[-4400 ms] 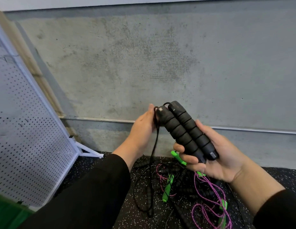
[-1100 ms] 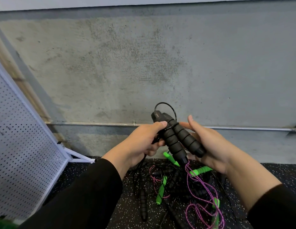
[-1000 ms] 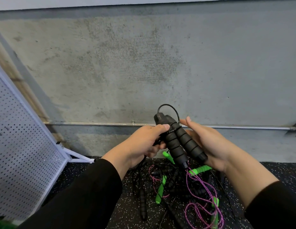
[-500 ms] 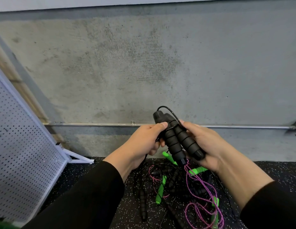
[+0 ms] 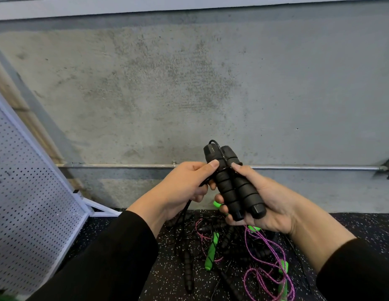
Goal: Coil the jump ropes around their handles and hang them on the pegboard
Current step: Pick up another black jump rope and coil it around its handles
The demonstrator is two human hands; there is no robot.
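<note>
Two black ribbed foam handles [image 5: 232,183] lie side by side in my right hand [image 5: 267,203], tops pointing up. A thin black rope [image 5: 219,153] loops over their tops and crosses them near my right thumb. My left hand [image 5: 185,187] pinches that rope just left of the handles; the rest of it hangs down past my wrist to the floor. A white pegboard [image 5: 30,209] leans at the left; no hooks show on it.
On the speckled black floor [image 5: 352,227] below my hands lies a tangle of ropes: green handles [image 5: 211,250], purple rope [image 5: 267,268], more black handles [image 5: 188,272]. A grey concrete wall with a metal pipe [image 5: 308,168] stands behind.
The handles have tipped more upright in my right hand. The rope loop above their tops has been drawn tight, and my right thumb now lies over the rope where it crosses them.
</note>
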